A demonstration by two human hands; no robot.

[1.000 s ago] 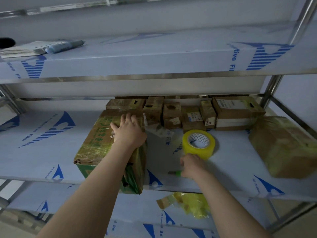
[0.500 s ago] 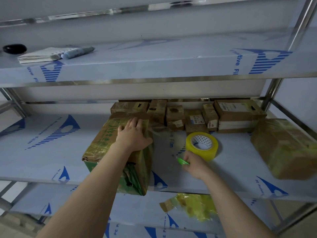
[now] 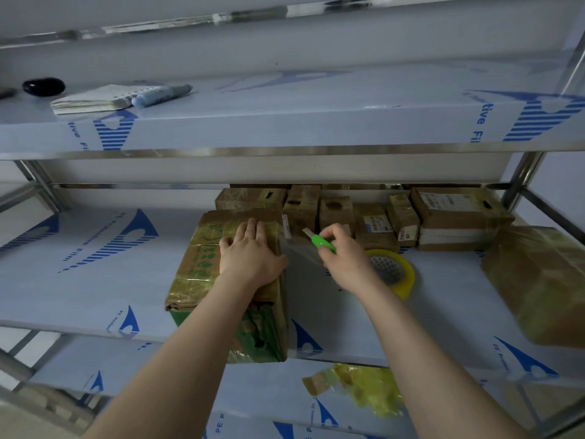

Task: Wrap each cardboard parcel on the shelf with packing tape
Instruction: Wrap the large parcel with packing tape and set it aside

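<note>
Under your left grip (image 3: 250, 258), which lies spread flat with straight fingers, is the cardboard parcel (image 3: 202, 248), at the front edge of the shelf (image 3: 95, 280). Its corners look dented and its skin is glossy with tape, so expect soft board and a slick surface. Press down on the top, as that grip does, and take it by the edges when you turn it. It looks bulky; its weight cannot be judged.

Your right grip (image 3: 343, 258) is curled round the green cutter (image 3: 321, 242), blade out. The blade points at the clear tape strip (image 3: 299, 248) stretched between the two grips. That strip is thin and sticky and will likely fold onto itself once it is cut.

Just behind the right grip's wrist lies the yellow tape roll (image 3: 402, 280).

Green characters run along the parcel top beside your left grip, but I cannot read them. Beyond both grips, the row of small parcels (image 3: 370, 220) carries white labels too small to read. The shelf film shows blue lettering, "PE P" near you and "tive Fi" far above the right grip.
</note>
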